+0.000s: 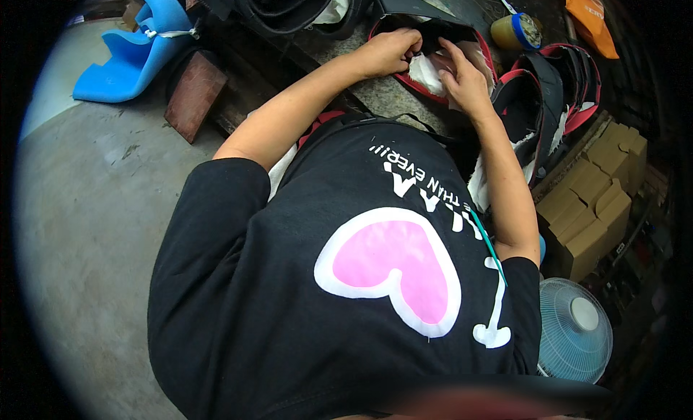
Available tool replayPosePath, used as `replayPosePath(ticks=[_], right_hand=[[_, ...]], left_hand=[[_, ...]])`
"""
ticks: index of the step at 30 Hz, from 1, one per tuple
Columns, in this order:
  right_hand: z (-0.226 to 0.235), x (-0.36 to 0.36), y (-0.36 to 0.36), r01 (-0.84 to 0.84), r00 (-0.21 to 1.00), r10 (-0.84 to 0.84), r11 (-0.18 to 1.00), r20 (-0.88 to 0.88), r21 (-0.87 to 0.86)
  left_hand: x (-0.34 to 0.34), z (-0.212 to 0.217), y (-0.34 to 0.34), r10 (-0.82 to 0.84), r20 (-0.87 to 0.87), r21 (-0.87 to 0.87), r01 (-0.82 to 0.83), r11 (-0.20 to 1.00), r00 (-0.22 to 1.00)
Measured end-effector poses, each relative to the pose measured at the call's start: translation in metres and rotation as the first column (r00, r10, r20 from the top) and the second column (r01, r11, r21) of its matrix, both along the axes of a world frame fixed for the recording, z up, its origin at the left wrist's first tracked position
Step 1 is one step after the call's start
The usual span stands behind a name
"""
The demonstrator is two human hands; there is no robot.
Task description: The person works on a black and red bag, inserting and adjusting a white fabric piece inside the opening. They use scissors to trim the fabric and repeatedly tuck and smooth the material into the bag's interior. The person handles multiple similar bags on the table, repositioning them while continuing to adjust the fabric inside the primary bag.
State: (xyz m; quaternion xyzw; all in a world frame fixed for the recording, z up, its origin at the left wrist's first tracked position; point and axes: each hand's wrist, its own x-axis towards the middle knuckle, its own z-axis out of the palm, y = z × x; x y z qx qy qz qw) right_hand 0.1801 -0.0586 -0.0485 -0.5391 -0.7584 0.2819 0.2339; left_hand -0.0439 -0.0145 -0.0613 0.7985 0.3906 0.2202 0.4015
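Note:
A black curved piece with red edging and a white lining, bag-like in shape, lies on the work surface at the top centre. Over its left rim bends my left hand, its fingers curled and pinched together just inside. What sits between those fingertips is too small to make out. On the right side of the same piece is my right hand. Its index finger and thumb are apart and rest against the white lining; the other fingers are partly hidden.
More black pieces with red edging stand to the right, and large black curved parts lie at the back. A jar with a blue rim is near an orange bag. Cardboard boxes, a fan and blue foam surround me.

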Motion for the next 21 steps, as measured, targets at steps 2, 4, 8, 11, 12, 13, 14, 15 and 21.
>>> replayPosePath(ticks=[2, 4, 8, 11, 12, 13, 14, 15, 21], right_hand=[[0.002, 0.001, 0.000, -0.010, 0.996, 0.006, 0.999, -0.084, -0.049], [0.005, 0.000, 0.000, -0.020, 0.992, 0.010, 0.997, -0.125, -0.076], [0.015, -0.008, -0.001, -0.012, 0.999, 0.011, 1.000, -0.037, -0.022], [0.016, -0.021, -0.006, 0.032, 0.996, -0.030, 0.999, 0.084, -0.017], [0.015, -0.023, -0.007, 0.016, 0.996, -0.018, 1.000, 0.091, 0.018], [0.014, -0.024, -0.008, 0.013, 0.997, -0.017, 0.999, 0.081, 0.051], [0.013, -0.024, -0.008, 0.022, 0.996, -0.025, 0.999, 0.083, 0.033], [0.011, -0.022, -0.007, 0.006, 0.998, -0.008, 0.999, 0.063, 0.037], [0.000, -0.011, -0.003, -0.009, 0.980, -0.023, 0.987, -0.196, -0.158]], left_hand=[[0.002, -0.001, -0.003, -0.016, 0.024, 0.065, 0.014, 0.998, 1.000], [0.001, -0.004, -0.003, -0.044, -0.003, 0.145, 0.044, 0.988, 0.999], [0.001, -0.008, -0.001, -0.040, -0.051, 0.259, 0.052, 0.965, 0.998], [0.007, -0.008, 0.000, 0.034, -0.046, 0.212, -0.023, 0.977, 0.998], [0.008, -0.007, 0.000, 0.055, -0.049, 0.183, -0.045, 0.982, 0.997], [0.009, -0.005, -0.001, 0.045, -0.061, 0.196, -0.033, 0.980, 0.997], [0.008, -0.003, -0.002, 0.031, -0.070, 0.203, -0.016, 0.979, 0.997], [0.007, 0.000, -0.002, 0.019, -0.084, 0.209, -0.001, 0.978, 0.996], [0.010, 0.012, -0.007, 0.221, 0.024, 0.075, -0.222, 0.972, 0.975]])
